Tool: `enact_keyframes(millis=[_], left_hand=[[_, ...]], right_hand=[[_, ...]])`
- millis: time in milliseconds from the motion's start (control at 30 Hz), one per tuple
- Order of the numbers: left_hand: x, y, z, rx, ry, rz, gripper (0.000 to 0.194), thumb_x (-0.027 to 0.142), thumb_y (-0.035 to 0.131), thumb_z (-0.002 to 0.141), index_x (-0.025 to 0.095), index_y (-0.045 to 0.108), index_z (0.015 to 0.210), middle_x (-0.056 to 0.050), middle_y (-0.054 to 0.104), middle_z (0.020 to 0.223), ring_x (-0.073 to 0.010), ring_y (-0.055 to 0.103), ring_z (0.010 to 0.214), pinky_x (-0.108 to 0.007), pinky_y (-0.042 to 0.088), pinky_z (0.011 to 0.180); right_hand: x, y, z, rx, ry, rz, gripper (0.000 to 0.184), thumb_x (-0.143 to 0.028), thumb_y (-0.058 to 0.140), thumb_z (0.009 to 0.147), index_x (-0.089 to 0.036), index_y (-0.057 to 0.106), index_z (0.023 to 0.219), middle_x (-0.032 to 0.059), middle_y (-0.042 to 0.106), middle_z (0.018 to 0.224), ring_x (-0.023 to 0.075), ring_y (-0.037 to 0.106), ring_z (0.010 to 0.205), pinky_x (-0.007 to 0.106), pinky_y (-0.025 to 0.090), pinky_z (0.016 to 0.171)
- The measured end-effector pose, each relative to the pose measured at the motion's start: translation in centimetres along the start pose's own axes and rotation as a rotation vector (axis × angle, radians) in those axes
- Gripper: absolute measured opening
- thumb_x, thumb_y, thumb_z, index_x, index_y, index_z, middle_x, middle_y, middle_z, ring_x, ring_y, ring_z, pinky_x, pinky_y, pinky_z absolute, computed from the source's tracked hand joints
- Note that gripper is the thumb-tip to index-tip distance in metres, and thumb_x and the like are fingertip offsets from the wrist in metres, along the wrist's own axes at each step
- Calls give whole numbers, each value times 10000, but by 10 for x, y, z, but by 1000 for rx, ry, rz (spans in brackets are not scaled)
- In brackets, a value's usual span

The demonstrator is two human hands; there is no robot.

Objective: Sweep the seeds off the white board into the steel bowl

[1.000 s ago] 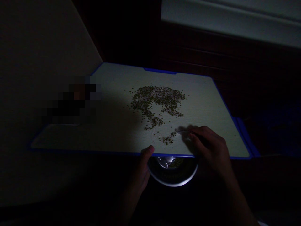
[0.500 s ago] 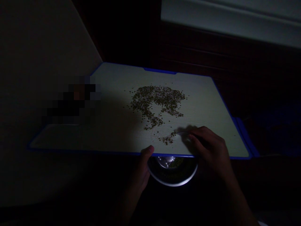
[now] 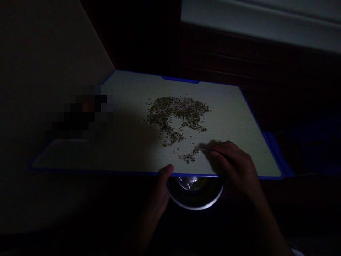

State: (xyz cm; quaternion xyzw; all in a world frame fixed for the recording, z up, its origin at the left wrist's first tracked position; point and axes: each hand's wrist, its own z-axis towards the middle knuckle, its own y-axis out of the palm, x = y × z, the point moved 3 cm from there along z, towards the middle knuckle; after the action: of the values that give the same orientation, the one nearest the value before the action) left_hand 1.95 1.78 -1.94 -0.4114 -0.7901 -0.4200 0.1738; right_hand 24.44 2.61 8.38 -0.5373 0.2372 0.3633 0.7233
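Note:
A white board point(image 3: 226, 117) with a blue rim slopes away from me in dim light. Small greenish-brown beans or seeds point(image 3: 178, 108) lie spread over its middle, with a smaller cluster point(image 3: 189, 156) nearer the front edge. Closed around a thin, pale utensil point(image 3: 204, 149), my right hand point(image 3: 237, 163) has its tip touching that cluster; its exact kind is unclear. My left hand point(image 3: 162, 188) has its thumb over the board's front edge, the fingers hidden below. Under that edge a metal bowl point(image 3: 197, 207) holds more of the same seeds.
A pale wall or panel point(image 3: 53, 42) stands at the left, with a pixelated patch point(image 3: 80, 113) over the board's left side. A light ledge point(image 3: 253, 25) runs across the upper right. Something blue point(image 3: 319, 149) lies in the dark at the right.
Almost nothing differs. The whole view has shifted very slightly; both hands, the utensil and the seeds keep nearly the same places.

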Motion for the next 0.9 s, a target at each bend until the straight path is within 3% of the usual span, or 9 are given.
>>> enact_keyframes(millis=[533, 900], left_hand=[[1, -1, 1, 19, 17, 19, 350, 492, 901, 726, 192, 822, 887, -93, 866, 928, -377, 757, 1178, -485, 546, 1080], [2, 2, 0, 33, -7, 22, 388, 499, 902, 695, 177, 813, 892, -135, 864, 1001, -415, 720, 1249, -498, 546, 1091]], right_hand=[[0, -4, -2, 9, 24, 4, 165, -298, 635, 1030, -293, 788, 1091, 38, 776, 1006, 235, 704, 948, 417, 550, 807], [1, -5, -5, -33, 21, 28, 140, -286, 634, 1026, -308, 771, 1013, 21, 740, 924, 225, 691, 890, 420, 547, 781]])
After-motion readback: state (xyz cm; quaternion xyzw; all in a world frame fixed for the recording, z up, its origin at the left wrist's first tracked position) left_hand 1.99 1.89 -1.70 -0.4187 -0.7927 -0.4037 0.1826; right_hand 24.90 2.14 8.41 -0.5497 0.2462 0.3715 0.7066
